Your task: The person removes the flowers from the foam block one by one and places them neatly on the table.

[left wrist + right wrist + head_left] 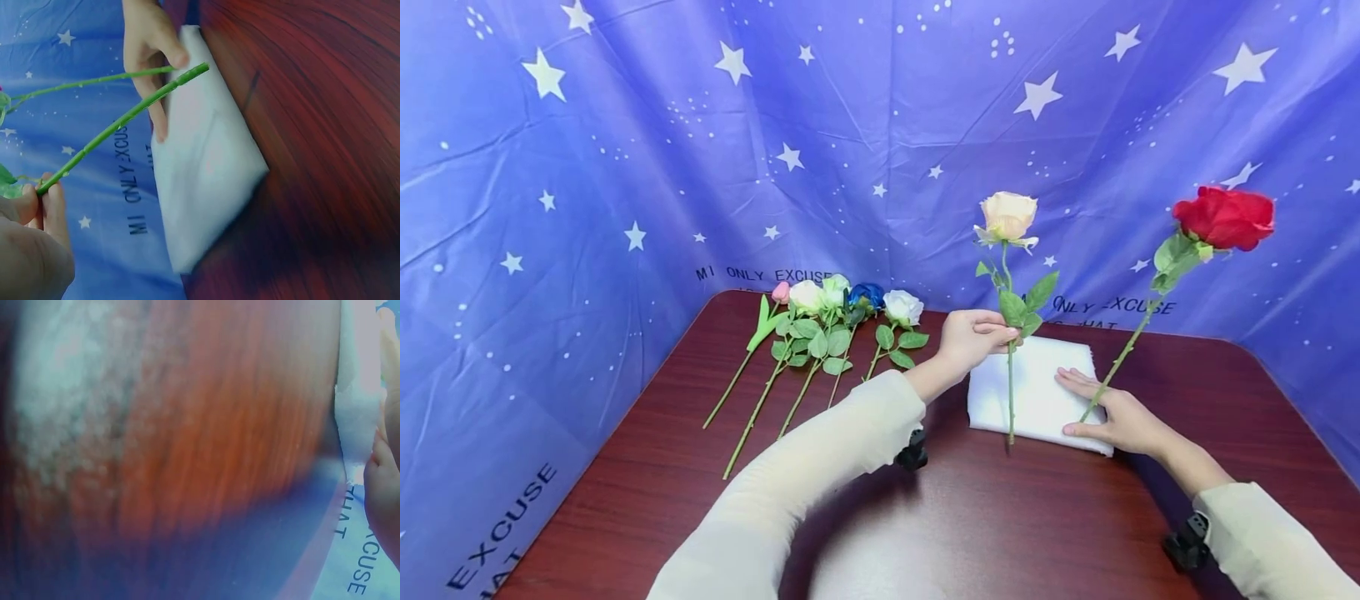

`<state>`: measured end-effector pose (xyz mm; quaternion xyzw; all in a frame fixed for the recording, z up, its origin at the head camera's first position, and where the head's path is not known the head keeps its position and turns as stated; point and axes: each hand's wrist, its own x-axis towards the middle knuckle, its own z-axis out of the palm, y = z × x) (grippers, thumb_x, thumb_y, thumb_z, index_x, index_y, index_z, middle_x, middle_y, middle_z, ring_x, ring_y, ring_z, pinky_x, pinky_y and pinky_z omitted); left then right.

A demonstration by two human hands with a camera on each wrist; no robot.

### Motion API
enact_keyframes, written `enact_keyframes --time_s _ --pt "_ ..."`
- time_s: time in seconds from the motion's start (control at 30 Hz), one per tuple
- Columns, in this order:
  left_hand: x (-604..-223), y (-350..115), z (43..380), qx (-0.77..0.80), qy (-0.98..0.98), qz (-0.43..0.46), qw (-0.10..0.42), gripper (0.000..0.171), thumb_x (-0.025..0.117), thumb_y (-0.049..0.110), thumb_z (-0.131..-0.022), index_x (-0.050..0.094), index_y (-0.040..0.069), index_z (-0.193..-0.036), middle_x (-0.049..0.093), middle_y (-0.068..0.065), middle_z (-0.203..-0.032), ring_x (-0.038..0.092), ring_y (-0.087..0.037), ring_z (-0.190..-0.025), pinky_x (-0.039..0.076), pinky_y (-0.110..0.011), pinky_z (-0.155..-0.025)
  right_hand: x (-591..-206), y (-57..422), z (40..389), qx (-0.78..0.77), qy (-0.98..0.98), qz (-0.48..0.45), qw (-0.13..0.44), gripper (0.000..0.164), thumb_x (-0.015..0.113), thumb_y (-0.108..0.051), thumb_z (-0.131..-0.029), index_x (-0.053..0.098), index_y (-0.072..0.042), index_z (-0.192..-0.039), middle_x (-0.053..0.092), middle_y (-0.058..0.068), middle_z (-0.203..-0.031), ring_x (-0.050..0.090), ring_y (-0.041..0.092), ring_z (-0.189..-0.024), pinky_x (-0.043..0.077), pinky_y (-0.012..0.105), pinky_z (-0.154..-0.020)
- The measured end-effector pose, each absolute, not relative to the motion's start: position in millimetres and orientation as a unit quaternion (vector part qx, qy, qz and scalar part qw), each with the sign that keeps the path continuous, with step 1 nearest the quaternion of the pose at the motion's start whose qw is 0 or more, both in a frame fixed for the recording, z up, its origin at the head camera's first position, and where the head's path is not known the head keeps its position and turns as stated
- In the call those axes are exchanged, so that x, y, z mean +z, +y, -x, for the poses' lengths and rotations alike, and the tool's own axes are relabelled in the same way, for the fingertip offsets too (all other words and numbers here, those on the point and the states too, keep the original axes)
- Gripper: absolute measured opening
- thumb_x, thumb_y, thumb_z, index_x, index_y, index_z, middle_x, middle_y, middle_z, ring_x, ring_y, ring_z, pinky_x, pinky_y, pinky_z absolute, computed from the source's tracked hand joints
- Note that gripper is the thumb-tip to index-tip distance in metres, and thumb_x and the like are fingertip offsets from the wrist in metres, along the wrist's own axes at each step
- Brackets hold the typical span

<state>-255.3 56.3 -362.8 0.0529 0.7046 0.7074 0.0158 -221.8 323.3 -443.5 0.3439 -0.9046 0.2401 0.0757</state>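
Note:
My left hand (973, 337) pinches the stem of a cream rose (1009, 217) just below its leaves. The rose is upright, its cut stem end (199, 69) hanging free in front of a white foam block (1030, 392). On the block's right side rests my right hand (1123, 421), fingers and thumb spread straight over it. A red rose (1225, 218) leans to the right, its stem (1120, 362) passing between that thumb and the fingers. Its lower end meets the block beside the thumb tip. In the right wrist view only part of the right hand (384, 487) shows at the edge.
Several roses lie on the left of the dark red table (647, 467): a blue rose (867, 296), a white rose (903, 307) and pale ones, beside a pink tulip (781, 292). A blue starred cloth (850, 125) hangs behind the table.

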Motion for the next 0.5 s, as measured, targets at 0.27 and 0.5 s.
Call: enact_keyframes --time_s 0.27,0.5 --pt "-374 23 251 0.717 0.691 -0.05 0.079 0.017 0.074 -0.005 -0.078 0.072 -0.01 -0.094 0.071 -0.028 -0.093 0.074 -0.03 -0.083 0.063 -0.026 -0.07 -444 325 221 0.233 -0.9 -0.358 0.082 0.079 0.082 -0.027 -0.073 0.048 -0.002 -0.14 0.048 0.032 -0.139 0.013 -0.022 -0.137 0.009 -0.009 -0.106" --pt "-386 1 249 0.707 0.695 -0.025 0.131 0.019 0.072 -0.007 -0.079 0.07 -0.011 -0.097 0.07 -0.03 -0.096 0.074 -0.02 -0.072 0.063 -0.029 -0.071 -443 328 221 0.232 -0.9 -0.359 0.087 0.081 0.084 -0.026 -0.071 0.048 -0.004 -0.14 0.049 0.031 -0.138 0.014 -0.023 -0.137 0.009 -0.009 -0.106"
